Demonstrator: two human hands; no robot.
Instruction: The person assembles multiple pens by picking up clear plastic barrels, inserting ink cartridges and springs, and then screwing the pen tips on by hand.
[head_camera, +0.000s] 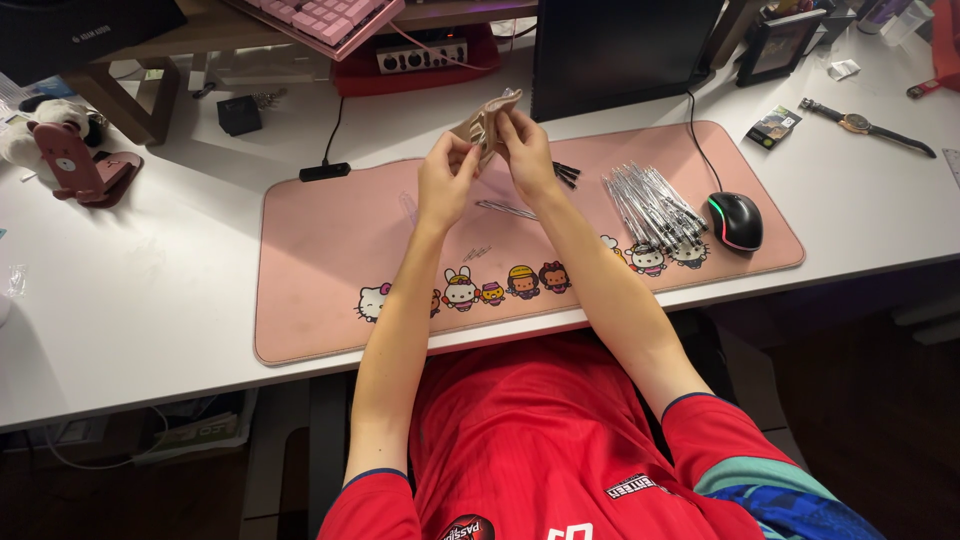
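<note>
Both my hands are raised over the back of a pink desk mat (330, 270). My left hand (447, 178) and my right hand (526, 150) together pinch a small beige pouch (484, 125), which has clear plastic at its top. A pile of clear-barrelled pens (652, 205) lies on the mat to the right of my right hand. One loose pen (505, 209) lies on the mat just below my hands, and a few dark pen parts (566, 174) lie beside my right wrist.
A black mouse (736, 220) sits on the mat's right end. A dark monitor (620, 50) stands behind, with a pink keyboard (325, 18) on a shelf. A wristwatch (862, 125) lies far right, a pink phone stand (85, 165) far left, on the white desk (140, 290).
</note>
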